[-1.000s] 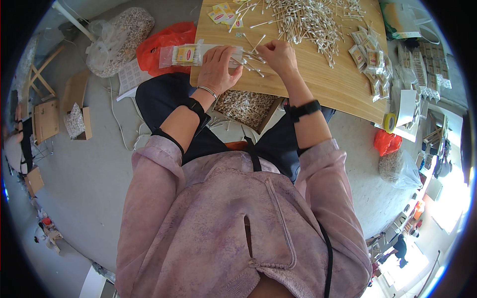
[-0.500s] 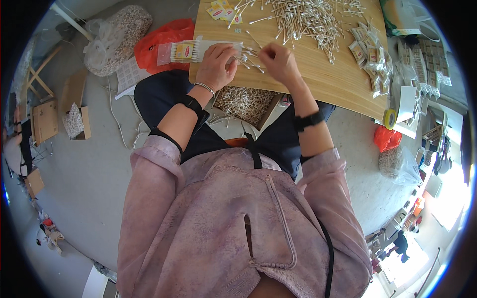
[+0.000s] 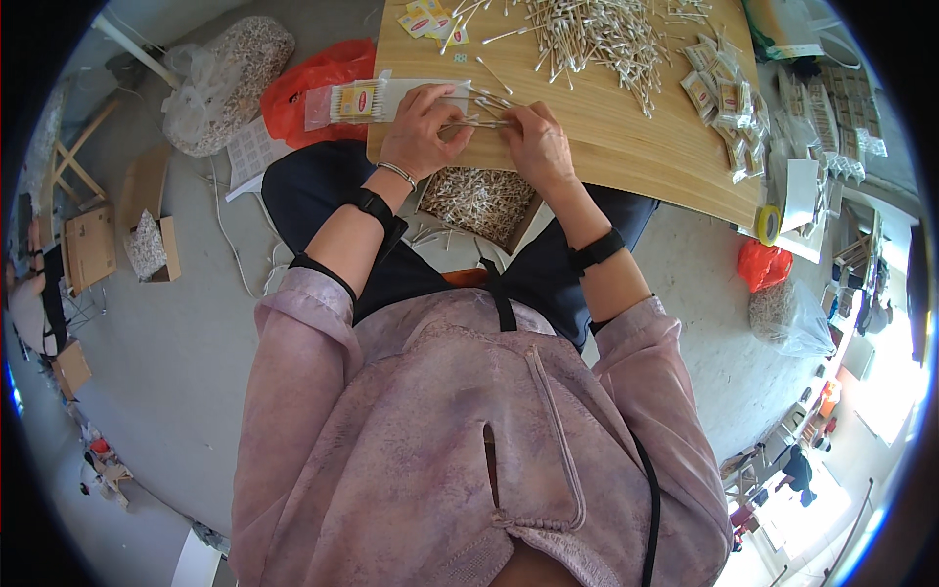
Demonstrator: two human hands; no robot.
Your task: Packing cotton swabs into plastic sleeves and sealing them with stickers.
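Between my two hands, several cotton swabs (image 3: 481, 123) lie sideways just above the table's near edge. My left hand (image 3: 423, 130) has its fingers curled round their left ends. My right hand (image 3: 539, 145) pinches at their right ends. Left of my left hand lies a clear packet of cotton swabs (image 3: 357, 101) with a yellow and red label, partly on a white strip (image 3: 396, 88). A few loose swabs (image 3: 496, 76) rest just beyond my fingers. The exact grip of each fingertip is partly hidden.
A big heap of cotton swabs (image 3: 597, 39) covers the far middle of the wooden table (image 3: 626, 142). Filled packets (image 3: 724, 98) pile up at right, label cards (image 3: 423, 22) at far left. Below the edge sits a box of swabs (image 3: 479, 203). Yellow tape (image 3: 768, 225) stands at the right corner.
My right hand has moved slightly left and down, closer to my left hand, and now meets the swabs' right ends. My left hand stays nearly in place.
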